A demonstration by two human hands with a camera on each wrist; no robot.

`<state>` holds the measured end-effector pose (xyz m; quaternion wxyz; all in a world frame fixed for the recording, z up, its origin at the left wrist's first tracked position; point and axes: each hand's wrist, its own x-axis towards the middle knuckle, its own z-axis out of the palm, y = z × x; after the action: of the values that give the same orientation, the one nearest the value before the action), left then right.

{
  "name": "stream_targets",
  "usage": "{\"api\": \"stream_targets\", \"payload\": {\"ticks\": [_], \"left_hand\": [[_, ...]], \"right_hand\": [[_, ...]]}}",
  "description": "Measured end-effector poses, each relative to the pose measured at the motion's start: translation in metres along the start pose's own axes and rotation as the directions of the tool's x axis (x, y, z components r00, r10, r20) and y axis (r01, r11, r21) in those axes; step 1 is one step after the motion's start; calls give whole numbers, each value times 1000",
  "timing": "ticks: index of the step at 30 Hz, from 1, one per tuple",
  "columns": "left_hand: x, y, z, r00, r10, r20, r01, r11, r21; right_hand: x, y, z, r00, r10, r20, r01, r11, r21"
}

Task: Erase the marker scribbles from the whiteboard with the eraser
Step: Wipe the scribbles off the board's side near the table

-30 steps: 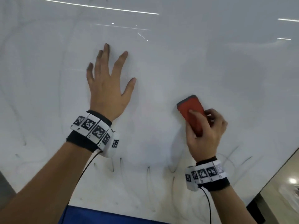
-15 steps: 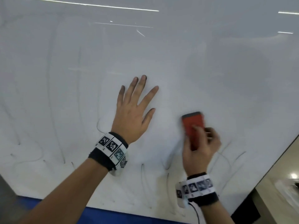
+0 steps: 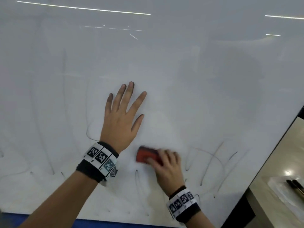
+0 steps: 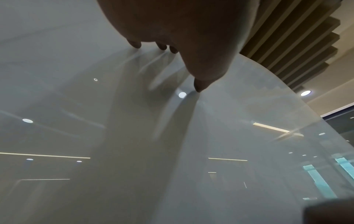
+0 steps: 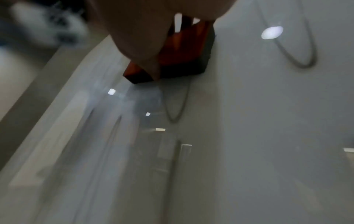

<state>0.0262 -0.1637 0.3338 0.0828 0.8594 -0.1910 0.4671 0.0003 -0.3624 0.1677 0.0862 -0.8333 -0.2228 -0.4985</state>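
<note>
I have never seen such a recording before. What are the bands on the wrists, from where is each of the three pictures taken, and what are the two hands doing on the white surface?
No machine here: a person works with bare hands. The checkered black-and-white wristbands carry small cameras. The large picture comes from a camera on the head, looking down. The other two look along each hand from the wrist.

The surface is a glossy white whiteboard with thin dark marker scribbles, mostly along its lower part. The left hand lies flat on the board, fingers spread, holding nothing. The right hand grips a red block eraser with a dark pad and presses it on the board; it looks blurred. The right wrist view shows the same eraser beside a scribble loop.
</note>
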Motion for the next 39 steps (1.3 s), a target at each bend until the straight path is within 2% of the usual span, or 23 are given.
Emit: {"api": "stream_targets", "payload": {"ticks": [2,5,9,10,11,12,13,14,16,18,22,23,24,25,26,27,29,31,33,35,36,37,39], "left_hand": [[-1,-2,0,1000,9,4,-9,1000,-2],[-3,-6,-1,1000,16,-1,-16,1000,10],[-9,-1,2,1000,-28,9,28,1000,-5],[-10,1,4,999,-46,13,47,999,-11],[-11,4,5,998,-64,17,64,998,-16],[-12,7,7,997,-77,19,78,997,-17],[-13,9,9,996,-87,21,87,996,-16],[-13,9,10,996,-90,23,91,996,-16],[-15,8,12,996,-82,22,82,996,-23],[-14,6,12,997,-75,13,75,997,-32],[-15,14,11,991,-131,18,132,989,-71],[-15,18,12,988,-152,17,153,985,-85],[-15,23,12,985,-171,16,172,980,-101],[-15,28,12,982,-187,13,187,975,-122],[-13,33,10,980,-197,6,195,969,-150],[-11,36,8,981,-196,-5,192,965,-177],[-6,39,2,988,-151,-39,140,970,-198],[0,38,-4,995,-74,-70,61,983,-175],[4,37,-7,996,-45,-71,32,985,-168],[6,42,-5,998,-34,-54,23,984,-178],[6,47,-2,999,-14,-48,5,984,-176],[6,53,1,999,18,-42,-25,986,-167],[6,66,10,997,73,-17,-74,987,-141]], "right_hand": [[-7,15,-8,992,-85,94,86,996,-6],[21,57,-51,971,197,-137,-194,980,32],[43,90,-87,726,565,-392,-526,824,214],[41,79,-77,708,588,-390,-545,807,226],[32,65,-62,752,559,-350,-520,829,205],[19,50,-46,842,466,-273,-442,885,147],[4,37,-33,933,319,-164,-309,947,87],[-8,33,-27,982,182,-54,-179,983,44],[-8,54,-42,991,130,-4,-130,991,19],[7,83,-70,933,317,-171,-307,948,84],[31,112,-96,654,637,-407,-582,768,268],[31,100,-87,647,642,-412,-584,764,272],[23,85,-73,710,597,-373,-544,802,249],[11,68,-57,821,494,-286,-455,869,195],[-4,51,-42,930,333,-159,-314,940,131],[-18,38,-32,983,182,-20,-180,979,92],[-21,44,-36,992,96,78,-101,992,74],[1,67,-59,970,226,-91,-214,969,123],[25,96,-86,860,408,-308,-364,912,191],[36,107,-89,716,573,-400,-497,820,284],[35,98,-81,678,612,-407,-528,791,308],[26,86,-67,698,600,-391,-522,800,295],[-6,59,-38,865,431,-258,-394,900,186]]}}
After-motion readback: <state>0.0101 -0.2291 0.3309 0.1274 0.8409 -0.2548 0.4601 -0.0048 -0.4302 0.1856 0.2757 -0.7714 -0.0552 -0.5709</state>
